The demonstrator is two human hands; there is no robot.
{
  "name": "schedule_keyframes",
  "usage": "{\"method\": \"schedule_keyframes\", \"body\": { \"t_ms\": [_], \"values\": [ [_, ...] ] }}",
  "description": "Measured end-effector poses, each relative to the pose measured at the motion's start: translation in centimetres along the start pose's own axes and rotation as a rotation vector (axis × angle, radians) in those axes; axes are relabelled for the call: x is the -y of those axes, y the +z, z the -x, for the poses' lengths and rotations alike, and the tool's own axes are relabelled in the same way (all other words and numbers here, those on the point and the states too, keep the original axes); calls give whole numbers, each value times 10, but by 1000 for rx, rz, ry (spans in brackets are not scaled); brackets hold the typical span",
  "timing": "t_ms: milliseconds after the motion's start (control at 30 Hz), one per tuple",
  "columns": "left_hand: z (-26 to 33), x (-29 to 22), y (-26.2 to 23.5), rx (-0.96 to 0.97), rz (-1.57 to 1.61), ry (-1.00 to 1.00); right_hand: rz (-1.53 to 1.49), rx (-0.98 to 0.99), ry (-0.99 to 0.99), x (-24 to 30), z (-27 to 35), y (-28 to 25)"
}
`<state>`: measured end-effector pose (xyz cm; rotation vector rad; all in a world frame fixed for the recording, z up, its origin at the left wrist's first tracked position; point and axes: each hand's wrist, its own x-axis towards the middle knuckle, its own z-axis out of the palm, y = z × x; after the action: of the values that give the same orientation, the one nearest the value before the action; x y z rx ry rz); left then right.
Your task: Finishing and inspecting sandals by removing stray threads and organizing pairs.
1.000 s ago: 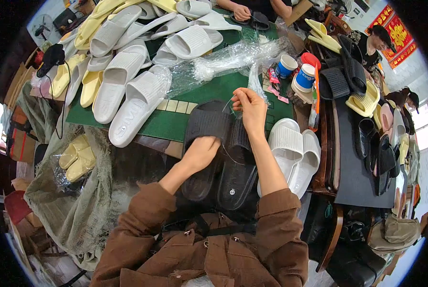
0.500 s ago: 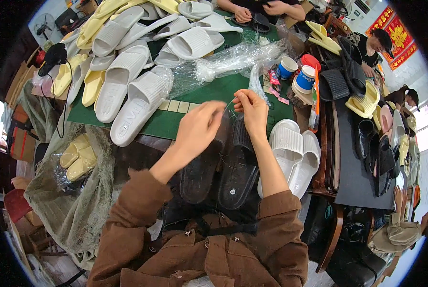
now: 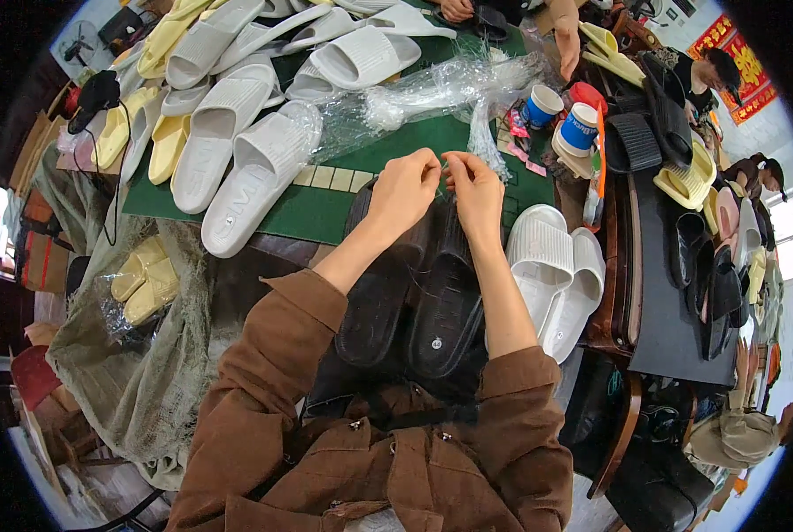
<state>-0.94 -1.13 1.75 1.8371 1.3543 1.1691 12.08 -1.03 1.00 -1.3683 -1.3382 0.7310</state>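
Over a pair of black slide slippers (image 3: 441, 328), my left hand (image 3: 401, 197) and my right hand (image 3: 476, 199) are raised close together, fingertips pinched and a small gap apart. The right hand appears to pinch a thin, pale strand, which is barely visible. Whatever the left fingers hold is hidden. Both slippers lie side by side at the table's near edge, toes away from me, with a fine line showing between them. The hands partly cover their straps. Beyond my hands, a bundle of clear thin strands (image 3: 396, 106) in plastic film lies on the green mat (image 3: 325, 208).
Grey slippers (image 3: 259, 177) and yellow ones are heaped at the far left. White slippers (image 3: 538, 257) lie beside my right forearm. Paper cups (image 3: 579, 130) stand at the right, near more slippers. Across the table is another person's hand (image 3: 566, 40). Bagged yellow slippers (image 3: 146, 279) sit lower left.
My left hand has moved right and up, close to my right hand, its fingers now pinched. The other person's hand across the table has shifted right, apart from their other hand.
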Motion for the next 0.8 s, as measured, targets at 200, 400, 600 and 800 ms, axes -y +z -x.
{"method": "schedule_keyframes", "body": {
  "t_ms": [200,400,600,800],
  "values": [
    [1,6,1,-49,50,-10,59,10,-36,3,4,3],
    [-1,3,3,-70,90,29,85,75,-53,-11,0,3],
    [-9,-3,0,84,268,-214,-149,128,-35,-15,-1,-1],
    [-2,10,4,80,163,-90,-102,7,-80,-10,2,3]
  ]
}}
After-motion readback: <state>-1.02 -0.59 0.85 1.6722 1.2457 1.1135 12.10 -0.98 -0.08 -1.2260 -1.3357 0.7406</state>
